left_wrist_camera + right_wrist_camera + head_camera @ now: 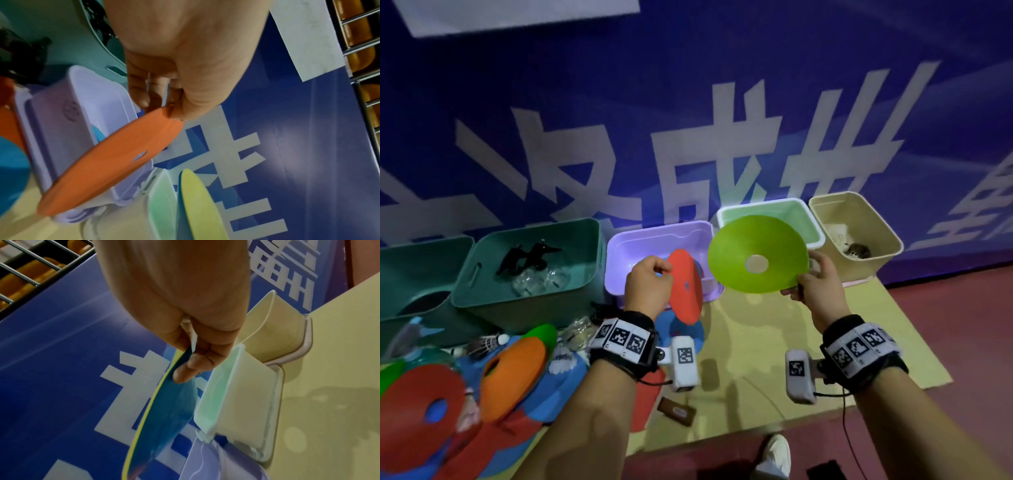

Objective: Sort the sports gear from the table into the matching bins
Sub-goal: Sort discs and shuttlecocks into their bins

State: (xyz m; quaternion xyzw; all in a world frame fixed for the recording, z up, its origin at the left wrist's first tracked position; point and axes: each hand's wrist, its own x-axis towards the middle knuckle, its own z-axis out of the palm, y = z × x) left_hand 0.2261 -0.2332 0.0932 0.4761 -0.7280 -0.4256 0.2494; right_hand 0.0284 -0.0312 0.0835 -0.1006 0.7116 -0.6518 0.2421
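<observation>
My left hand (650,277) pinches the rim of a red-orange disc cone (686,286) and holds it on edge over the front of the lilac bin (619,253). In the left wrist view the same orange disc cone (115,164) hangs from my fingertips (174,112) beside the lilac bin (61,129). My right hand (815,281) grips a lime-green disc cone (756,255) by its rim, tilted up in front of the light green bin (815,226). From the right wrist the green cone (164,410) appears edge-on next to that bin (236,402).
Two teal bins (530,267) stand at the left, one with black and clear gear inside. A beige bin (856,233) stands far right. A heap of disc cones (482,387) and shuttlecocks (489,342) covers the left of the yellow table (750,394). A blue banner wall rises behind.
</observation>
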